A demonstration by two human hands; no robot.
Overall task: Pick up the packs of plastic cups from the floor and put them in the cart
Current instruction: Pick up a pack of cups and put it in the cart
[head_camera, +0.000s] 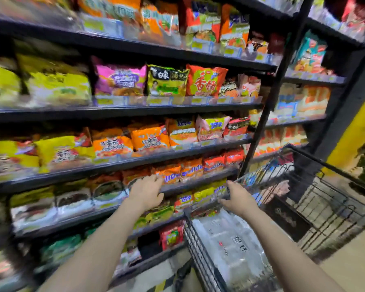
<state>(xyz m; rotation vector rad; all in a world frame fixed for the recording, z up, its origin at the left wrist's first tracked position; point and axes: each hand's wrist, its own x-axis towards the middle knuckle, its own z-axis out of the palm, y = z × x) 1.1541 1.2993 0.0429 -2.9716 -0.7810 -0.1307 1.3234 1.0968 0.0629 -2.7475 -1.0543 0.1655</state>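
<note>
Clear packs of plastic cups [230, 241] lie inside the black wire cart [195, 247] at the lower right. My right hand [238, 199] hovers above the cart's near-left corner, over the packs, thumb up and fingers apart, with nothing clearly held. My left hand [145, 191] is stretched forward to the left of the cart, in front of the shelf edge, its fingers spread and empty. Motion blurs the view. No pack is visible on the floor.
Black shelves [135, 111] packed with bags of instant noodles fill the left and centre, very close to the cart's left side. A black upright post [268, 106] stands behind the cart. A yellow wall [354, 127] is at the right, with pale floor [350, 264] below.
</note>
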